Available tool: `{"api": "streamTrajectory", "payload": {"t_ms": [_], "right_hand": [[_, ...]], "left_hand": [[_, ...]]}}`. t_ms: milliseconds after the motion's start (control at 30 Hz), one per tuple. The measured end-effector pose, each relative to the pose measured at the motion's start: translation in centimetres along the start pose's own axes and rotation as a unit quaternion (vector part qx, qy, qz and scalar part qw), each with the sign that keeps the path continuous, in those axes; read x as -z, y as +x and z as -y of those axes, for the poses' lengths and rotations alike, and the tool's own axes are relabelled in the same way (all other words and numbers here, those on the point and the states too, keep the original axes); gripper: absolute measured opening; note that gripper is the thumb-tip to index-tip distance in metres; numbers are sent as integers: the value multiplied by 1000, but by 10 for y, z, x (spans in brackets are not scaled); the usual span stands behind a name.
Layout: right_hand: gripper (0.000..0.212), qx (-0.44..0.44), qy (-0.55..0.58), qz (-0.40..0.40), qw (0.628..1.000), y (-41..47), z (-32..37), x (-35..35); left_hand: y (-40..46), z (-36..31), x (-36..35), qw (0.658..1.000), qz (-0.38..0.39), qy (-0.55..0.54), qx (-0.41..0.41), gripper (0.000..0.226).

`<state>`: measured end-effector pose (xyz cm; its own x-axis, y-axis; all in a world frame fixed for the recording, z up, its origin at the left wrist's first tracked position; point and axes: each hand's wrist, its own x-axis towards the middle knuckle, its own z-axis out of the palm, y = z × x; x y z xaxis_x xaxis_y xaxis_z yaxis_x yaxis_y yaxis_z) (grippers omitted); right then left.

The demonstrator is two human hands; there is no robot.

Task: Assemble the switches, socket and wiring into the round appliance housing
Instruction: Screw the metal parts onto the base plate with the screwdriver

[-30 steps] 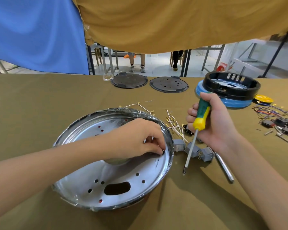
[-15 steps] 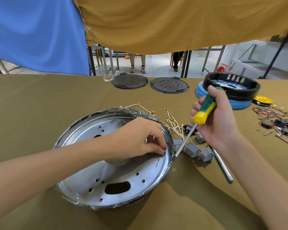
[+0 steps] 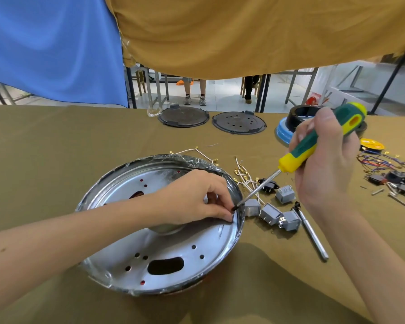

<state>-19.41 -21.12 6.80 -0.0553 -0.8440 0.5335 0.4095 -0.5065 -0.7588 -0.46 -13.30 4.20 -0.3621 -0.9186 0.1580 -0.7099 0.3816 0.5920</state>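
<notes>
The round silver housing, wrapped in film, lies open side up in front of me. My left hand reaches inside it and pinches a small dark part against the right inner wall. My right hand grips a green and yellow screwdriver, slanted down to the left. Its tip touches the small dark part at my left fingertips. Several grey switches and a black socket lie just right of the housing, beside white wires with brass terminals.
A steel rod tool lies right of the switches. Coloured wires and dark parts sit at the far right, with a yellow reel. Two dark round plates and a black ring on a blue base stand at the back.
My right hand has risen and tilted the screwdriver, swinging its tip left from the cloth to the housing's right wall at my left fingertips. My left hand has stayed in place.
</notes>
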Motion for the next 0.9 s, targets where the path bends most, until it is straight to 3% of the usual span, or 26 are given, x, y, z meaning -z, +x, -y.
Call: {"api": "streamTrajectory", "payload": {"t_ms": [267, 467, 767, 900], "right_hand": [[25, 28, -72, 48, 996, -3, 7, -6], [45, 96, -120, 140, 978, -3, 12, -14], [45, 124, -114, 110, 980, -6, 11, -17], [47, 124, -133, 138, 974, -5, 15, -22]], "left_hand": [[0, 2, 1, 999, 13, -42, 25, 13], [1, 4, 2, 999, 22, -36, 15, 7], [0, 9, 4, 999, 25, -24, 12, 8], [1, 9, 7, 997, 47, -57, 24, 9]]}}
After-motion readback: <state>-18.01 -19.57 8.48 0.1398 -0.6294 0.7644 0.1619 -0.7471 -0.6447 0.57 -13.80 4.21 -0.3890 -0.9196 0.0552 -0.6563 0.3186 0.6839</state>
